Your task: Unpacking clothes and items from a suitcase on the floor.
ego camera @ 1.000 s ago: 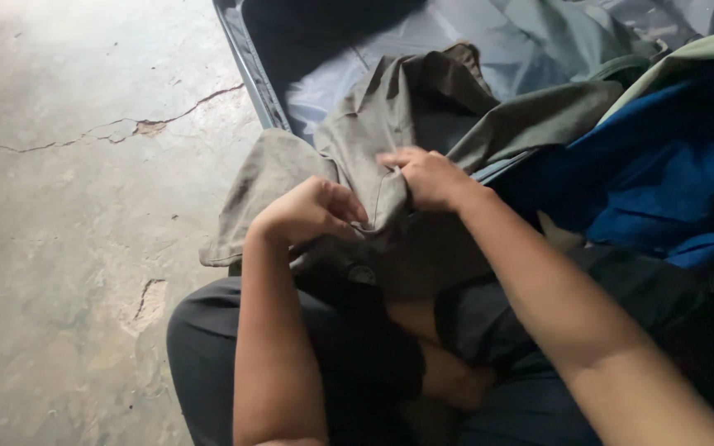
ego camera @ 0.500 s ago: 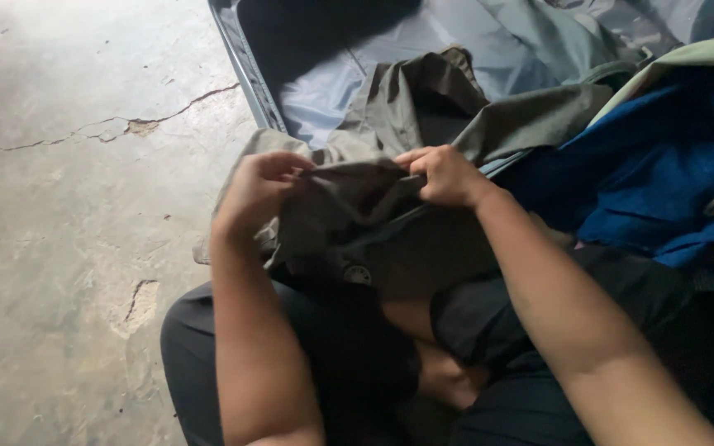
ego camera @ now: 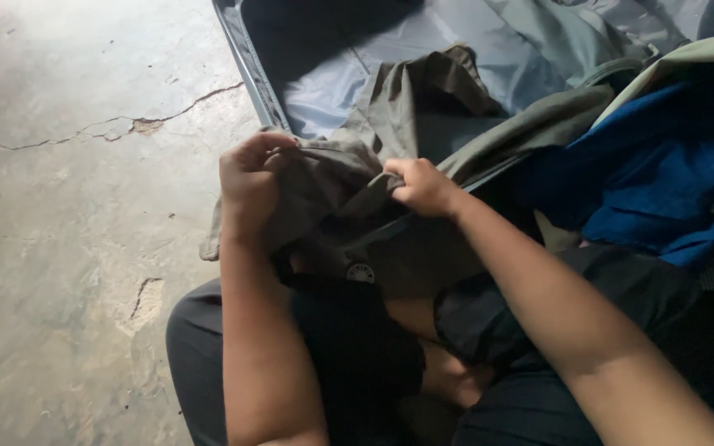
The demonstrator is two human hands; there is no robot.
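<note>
Left hand: our left hand (ego camera: 249, 177) is fisted on the near left edge of the olive-green garment (ego camera: 390, 165), fingers pressed together over a fold of cloth; since a second ago it has lifted away from the right hand.
Right hand: our right hand (ego camera: 423, 186) pinches the same edge further along, thumb and fingers clamped on a bunched ridge of fabric.
Garment: it hangs between the two fists above our lap, the rest trailing back over the near rim of the open suitcase (ego camera: 249, 66); a round dark button (ego camera: 360, 272) shows on the lower flap.
What changed: the hands, close together before, now stand apart, so the edge is drawn out and the cloth between them is more spread.
What that means: we judge the garment is being opened out or straightened along that edge.
Around: blue cloth (ego camera: 663, 173) lies at the right; cracked concrete floor (ego camera: 59, 248) on the left.
</note>
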